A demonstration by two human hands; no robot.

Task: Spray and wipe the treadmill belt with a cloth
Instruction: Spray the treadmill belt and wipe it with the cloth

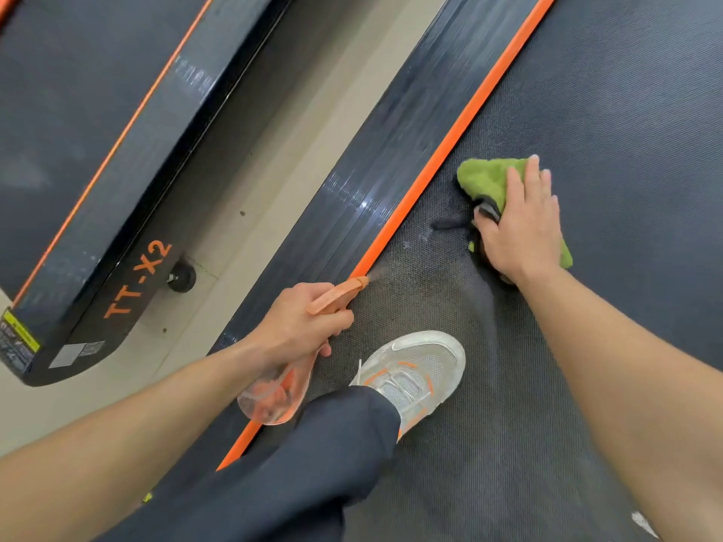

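The dark textured treadmill belt [587, 111] fills the right side of the view, edged by an orange stripe [461, 123]. My left hand [297, 326] grips a clear spray bottle [274, 397] with an orange head [338, 295]; its nozzle points at the belt and a faint mist shows at the tip. My right hand [520, 224] lies flat on a green cloth [485, 178], pressing it onto the belt just right of the stripe. Wet speckles mark the belt between the nozzle and the cloth.
My foot in a white and orange shoe [418, 369] stands on the belt below the bottle, with a dark trouser leg [293, 483] behind it. The ribbed black side rail [371, 170] runs left of the stripe. A second treadmill marked TT-X2 [117, 170] stands across a beige floor gap [250, 189].
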